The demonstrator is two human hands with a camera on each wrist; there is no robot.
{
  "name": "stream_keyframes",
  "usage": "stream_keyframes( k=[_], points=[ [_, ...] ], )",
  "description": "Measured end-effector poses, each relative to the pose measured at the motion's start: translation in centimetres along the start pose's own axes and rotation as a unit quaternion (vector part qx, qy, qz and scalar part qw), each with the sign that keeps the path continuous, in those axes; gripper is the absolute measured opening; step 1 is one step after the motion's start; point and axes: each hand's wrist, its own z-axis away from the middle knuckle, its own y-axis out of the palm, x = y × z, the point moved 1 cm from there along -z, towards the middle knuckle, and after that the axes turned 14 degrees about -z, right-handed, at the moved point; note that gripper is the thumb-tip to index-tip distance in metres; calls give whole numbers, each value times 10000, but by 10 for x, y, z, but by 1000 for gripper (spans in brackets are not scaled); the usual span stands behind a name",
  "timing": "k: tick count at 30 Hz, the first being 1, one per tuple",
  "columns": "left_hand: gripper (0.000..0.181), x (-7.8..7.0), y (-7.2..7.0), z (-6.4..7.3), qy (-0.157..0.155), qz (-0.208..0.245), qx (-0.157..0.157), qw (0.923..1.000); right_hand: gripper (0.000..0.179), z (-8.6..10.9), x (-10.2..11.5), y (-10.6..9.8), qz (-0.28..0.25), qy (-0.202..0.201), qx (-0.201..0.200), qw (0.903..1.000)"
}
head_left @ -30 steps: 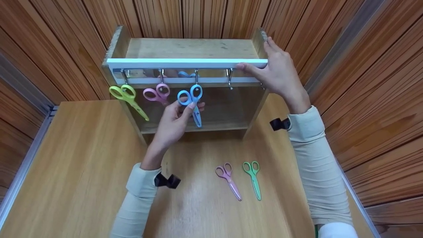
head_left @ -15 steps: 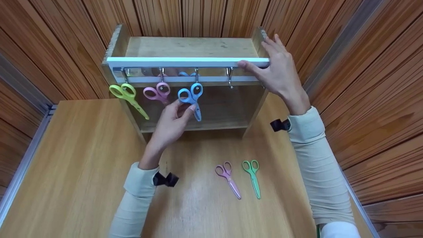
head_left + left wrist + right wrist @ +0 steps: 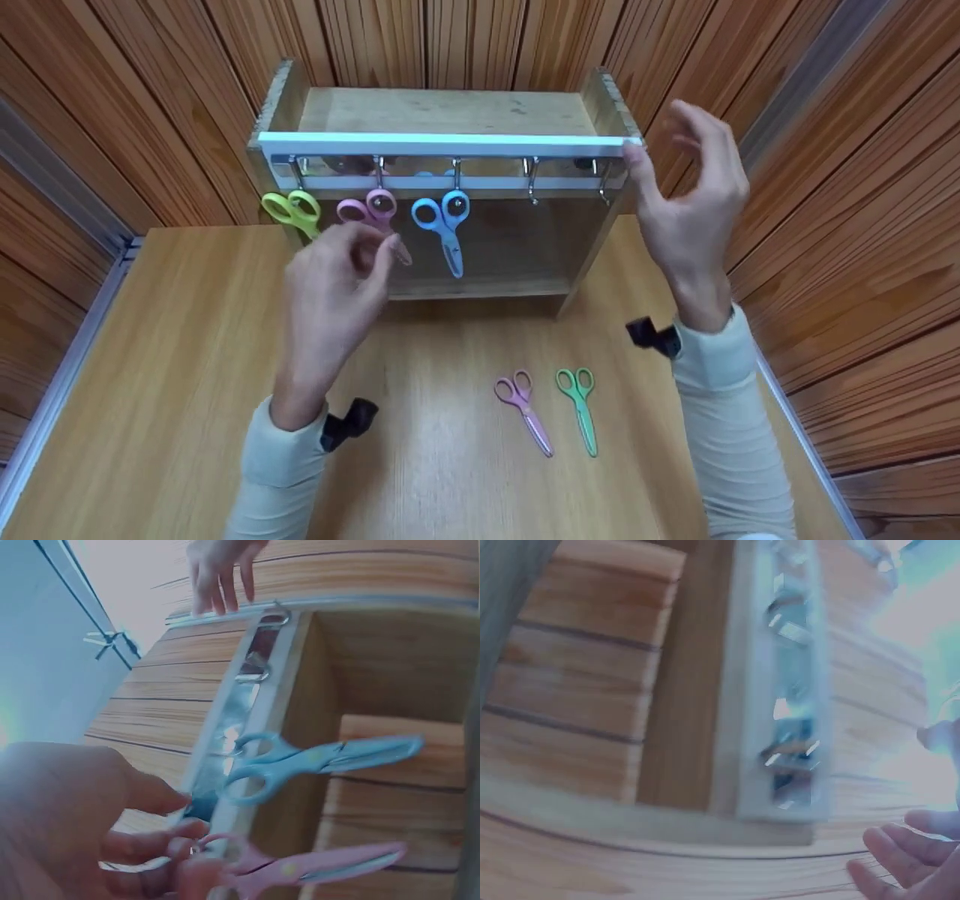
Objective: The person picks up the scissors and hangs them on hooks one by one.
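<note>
Blue scissors (image 3: 451, 244) hang by one handle loop from the middle hook of a white hook rail (image 3: 450, 145). Pink scissors (image 3: 300, 868) and yellow-green scissors (image 3: 303, 223) hang to their left. My left hand (image 3: 326, 296), fingers loosely bent and holding nothing, overlaps both of these in the head view. In the left wrist view its fingertips lie right at the pink handles. Off the rail's right end, my right hand (image 3: 697, 206) is raised with relaxed fingers and an empty palm; its thumb tip overlaps the rail's end in the head view.
The rail runs along the front of a wooden shelf unit (image 3: 442, 111) against a plank wall. Two hooks on the right, one of them a silver hook (image 3: 533, 181), carry nothing. Another pair of pink scissors (image 3: 534, 429) and green scissors (image 3: 583, 414) lie on the table (image 3: 450, 465).
My left hand has let go of the blue scissors and moved left and toward me. The right hand has come off the rail's right end, shifting right and down.
</note>
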Motion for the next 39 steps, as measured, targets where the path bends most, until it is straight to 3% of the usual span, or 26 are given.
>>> stream_keyframes(
  k=[4,8,12,16,19,25,30,34,39],
  points=[
    [27,2,-17,-5,244,-169,-728,9969,56,24,14,-3,-600,15,-201,9980],
    [32,5,-27,-15,756,-74,-1156,9904,61,47,17,-7,-1164,88,-47,9932],
    [41,9,-35,-28,1326,-292,-1387,9810,58,70,11,-13,-1288,230,497,9902],
    [53,14,-39,-41,1480,-525,-1459,9768,53,92,2,-21,-1108,601,1364,9826],
    [62,18,-39,-49,1536,-695,-1395,9758,52,107,-5,-25,-933,919,1854,9739],
    [71,30,-42,-60,1708,-959,-1285,9722,56,135,-14,-17,-678,1361,2432,9580],
    [76,36,-48,-70,1582,-1046,-1123,9754,65,157,-18,-5,-313,1547,3201,9341],
    [82,34,-53,-85,1403,-1253,-699,9797,77,174,-25,1,54,2059,3563,9114],
    [89,30,-54,-104,1035,-1518,105,9829,92,200,-37,10,385,2691,3967,8768]
  ],
)
